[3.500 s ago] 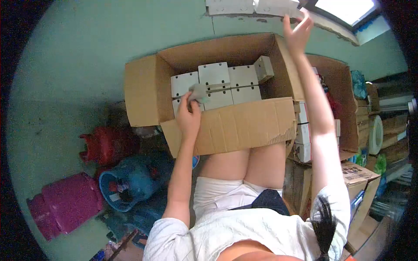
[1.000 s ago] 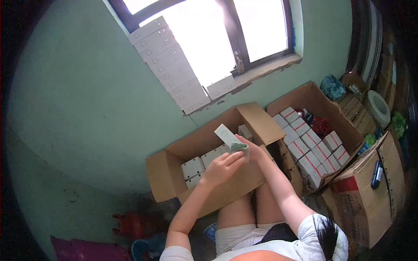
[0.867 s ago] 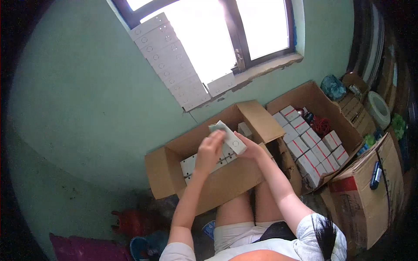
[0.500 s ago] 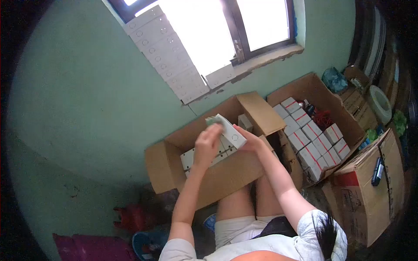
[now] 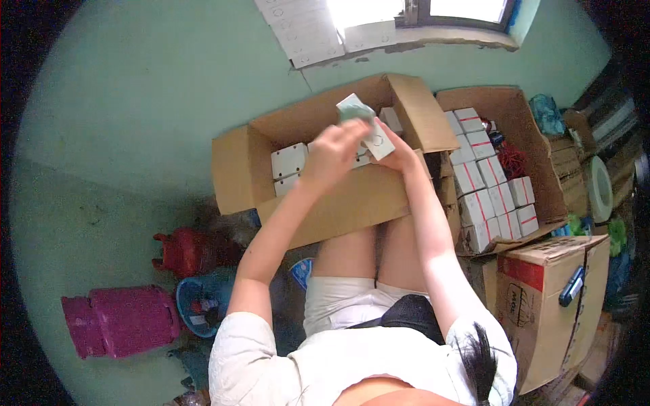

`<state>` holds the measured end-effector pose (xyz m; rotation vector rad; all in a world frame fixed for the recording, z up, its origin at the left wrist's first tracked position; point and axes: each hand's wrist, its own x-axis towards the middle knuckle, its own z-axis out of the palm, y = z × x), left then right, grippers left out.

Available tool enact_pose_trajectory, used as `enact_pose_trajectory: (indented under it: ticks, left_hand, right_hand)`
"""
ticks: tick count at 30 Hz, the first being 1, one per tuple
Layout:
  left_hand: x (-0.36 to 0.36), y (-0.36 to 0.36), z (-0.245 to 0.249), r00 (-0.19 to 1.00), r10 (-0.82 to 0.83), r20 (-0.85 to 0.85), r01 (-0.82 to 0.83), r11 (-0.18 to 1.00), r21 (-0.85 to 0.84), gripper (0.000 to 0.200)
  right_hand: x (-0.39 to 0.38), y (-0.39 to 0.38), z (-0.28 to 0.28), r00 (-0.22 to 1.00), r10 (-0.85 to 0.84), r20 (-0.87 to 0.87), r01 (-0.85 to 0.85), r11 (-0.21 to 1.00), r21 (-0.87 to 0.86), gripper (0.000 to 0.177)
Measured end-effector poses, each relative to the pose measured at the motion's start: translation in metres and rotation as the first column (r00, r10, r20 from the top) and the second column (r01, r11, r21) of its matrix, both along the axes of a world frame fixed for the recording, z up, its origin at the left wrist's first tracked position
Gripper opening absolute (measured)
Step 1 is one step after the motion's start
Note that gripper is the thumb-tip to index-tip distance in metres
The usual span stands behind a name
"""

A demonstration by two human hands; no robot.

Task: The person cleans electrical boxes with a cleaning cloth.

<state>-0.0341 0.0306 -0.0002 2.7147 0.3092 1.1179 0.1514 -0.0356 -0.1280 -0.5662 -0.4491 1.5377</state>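
A long white box (image 5: 380, 142) with a small circle on its face is held tilted above an open cardboard carton (image 5: 308, 215). My right hand (image 5: 399, 154) grips its lower end from the right. My left hand (image 5: 336, 150), blurred, has its fingers bent at the middle of the box, against something pale green (image 5: 359, 110) that lies on its upper part; whether the fingers pinch it cannot be made out. Inside the carton below, white boxes (image 5: 289, 160) with small dark dots stand in rows, partly hidden by my left hand.
At the right, a second carton (image 5: 542, 159) holds several white boxes with red stripes and red wire. A closed carton (image 5: 535, 325) carries a dark blue tool (image 5: 572, 287). Red (image 5: 186, 252) and magenta (image 5: 128, 321) cylinders stand lower left, beside a blue tub (image 5: 184, 304).
The view has tilted downward, so the window sits higher and the cylinders show more fully. My left hand has moved along the white box, which stays in my right hand.
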Motion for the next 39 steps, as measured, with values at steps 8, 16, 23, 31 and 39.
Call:
enact_pose_trajectory:
  ticks: [8, 16, 23, 31, 39]
  left_hand:
    - [-0.007, 0.008, -0.005, 0.969, -0.239, -0.069, 0.243, 0.969, 0.052, 0.036]
    - [-0.037, -0.020, -0.013, 0.932, -0.218, -0.289, 0.302, 0.908, 0.290, 0.034]
    - [-0.045, -0.001, -0.019, 0.985, 0.133, -0.109, -0.126, 0.989, 0.072, 0.029]
    - [-0.067, 0.005, -0.061, 0.956, -0.055, -0.289, 0.048, 0.998, -0.033, 0.034]
    - [-0.077, -0.011, -0.072, 0.876, -0.163, -0.454, 0.206, 0.978, 0.045, 0.036]
  right_hand:
    - [-0.001, -0.006, 0.004, 0.997, 0.059, 0.045, -0.058, 0.998, -0.024, 0.057]
    - [-0.006, 0.004, -0.004, 0.984, -0.036, 0.174, 0.054, 0.993, -0.101, 0.061]
    - [-0.020, 0.010, 0.008, 0.846, -0.014, 0.532, 0.098, 0.987, -0.129, 0.067]
    - [-0.030, 0.004, 0.028, 0.785, -0.102, 0.611, 0.170, 0.984, -0.055, 0.075]
    - [-0.024, 0.014, 0.017, 0.731, -0.087, 0.676, 0.158, 0.987, -0.043, 0.070]
